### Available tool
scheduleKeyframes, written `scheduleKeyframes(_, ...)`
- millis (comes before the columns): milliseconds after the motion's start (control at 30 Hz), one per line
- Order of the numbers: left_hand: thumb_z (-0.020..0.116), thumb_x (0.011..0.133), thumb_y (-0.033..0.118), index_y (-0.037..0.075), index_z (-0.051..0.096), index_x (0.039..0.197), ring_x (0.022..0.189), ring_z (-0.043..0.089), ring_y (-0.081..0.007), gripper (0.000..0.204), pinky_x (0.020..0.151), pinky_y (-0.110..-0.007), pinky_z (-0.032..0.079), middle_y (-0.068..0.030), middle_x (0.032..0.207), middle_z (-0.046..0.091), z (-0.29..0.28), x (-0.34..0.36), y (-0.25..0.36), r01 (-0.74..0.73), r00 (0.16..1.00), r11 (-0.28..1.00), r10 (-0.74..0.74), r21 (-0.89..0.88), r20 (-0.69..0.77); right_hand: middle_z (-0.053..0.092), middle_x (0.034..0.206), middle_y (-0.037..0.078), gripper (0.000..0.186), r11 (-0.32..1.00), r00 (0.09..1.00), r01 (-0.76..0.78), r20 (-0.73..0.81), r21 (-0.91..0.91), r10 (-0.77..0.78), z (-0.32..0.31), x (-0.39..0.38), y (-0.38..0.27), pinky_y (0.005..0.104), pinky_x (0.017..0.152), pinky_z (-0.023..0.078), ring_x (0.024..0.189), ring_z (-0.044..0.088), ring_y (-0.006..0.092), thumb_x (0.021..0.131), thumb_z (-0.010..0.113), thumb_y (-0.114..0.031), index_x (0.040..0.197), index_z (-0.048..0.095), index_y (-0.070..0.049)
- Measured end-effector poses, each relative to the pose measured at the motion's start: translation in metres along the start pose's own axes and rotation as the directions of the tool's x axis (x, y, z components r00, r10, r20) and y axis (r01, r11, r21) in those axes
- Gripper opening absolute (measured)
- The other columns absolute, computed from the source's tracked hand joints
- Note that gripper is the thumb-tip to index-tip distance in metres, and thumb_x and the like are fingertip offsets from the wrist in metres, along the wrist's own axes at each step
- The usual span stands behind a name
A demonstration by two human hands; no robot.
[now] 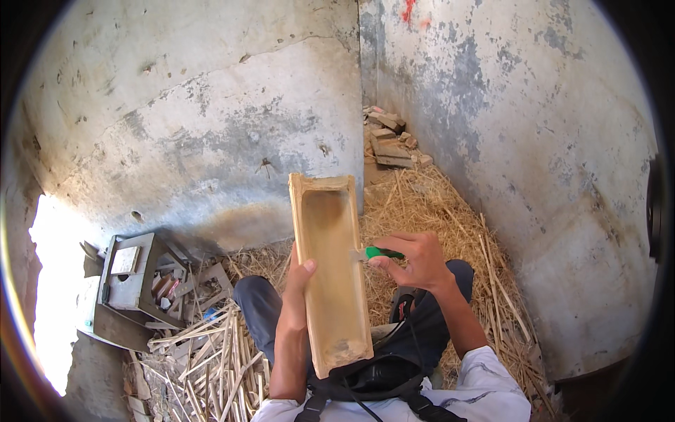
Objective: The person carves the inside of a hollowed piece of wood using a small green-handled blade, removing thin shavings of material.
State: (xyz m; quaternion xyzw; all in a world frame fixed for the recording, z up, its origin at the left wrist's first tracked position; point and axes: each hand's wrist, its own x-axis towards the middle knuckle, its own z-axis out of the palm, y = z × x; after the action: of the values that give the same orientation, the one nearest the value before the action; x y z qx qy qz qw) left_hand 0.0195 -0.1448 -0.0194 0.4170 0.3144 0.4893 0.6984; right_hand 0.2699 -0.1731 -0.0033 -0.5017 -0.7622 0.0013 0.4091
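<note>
A long, tan, hollowed trough [330, 281], of wood or bamboo by its look, is held up above my lap with its open side facing me. My left hand [298, 280] grips its left side, the thumb over the rim and the other fingers hidden behind. My right hand [422, 259] is closed around a small green-handled knife [383, 252]. Its short, pale blade meets the trough's right rim about halfway along. A darker stain shows inside the trough near the far end.
Dry straw [422, 204] covers the floor ahead and to the right. A pile of split sticks [218, 366] lies at the left, beside a worn wooden cabinet [130, 281]. Broken bricks [390, 144] are heaped in the far corner. Peeling walls [232, 133] stand close around.
</note>
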Motion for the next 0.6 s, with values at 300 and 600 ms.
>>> scheduleKeyframes(300,0.06,0.093,0.049,-0.003,0.054,0.142,0.103,0.068,-0.0259,0.071,0.088,-0.036,0.055,-0.0198,0.121,0.068,-0.001,0.0,-0.004,-0.012,1.0,1.0,0.012,0.004,-0.019,0.079,0.093,0.01,0.03,0.999,0.998,-0.004,-0.066,0.05,0.008,0.005,0.017,0.011,0.034,0.066,0.059,0.075,0.076,0.0258,0.089,0.082,-0.034,0.103,0.08,-0.008)
scheduleKeyframes(600,0.059,0.094,0.048,-0.002,0.06,0.135,0.096,0.07,-0.0241,0.064,0.082,-0.034,0.057,-0.0171,0.113,0.071,-0.002,-0.009,-0.012,0.12,0.993,0.992,-0.12,-0.036,0.003,0.072,0.083,0.009,0.034,0.989,0.993,-0.055,-0.097,0.136,0.068,0.001,0.04,0.035,0.0312,0.061,0.051,0.068,0.066,0.0188,0.094,0.078,-0.035,0.101,0.076,-0.002)
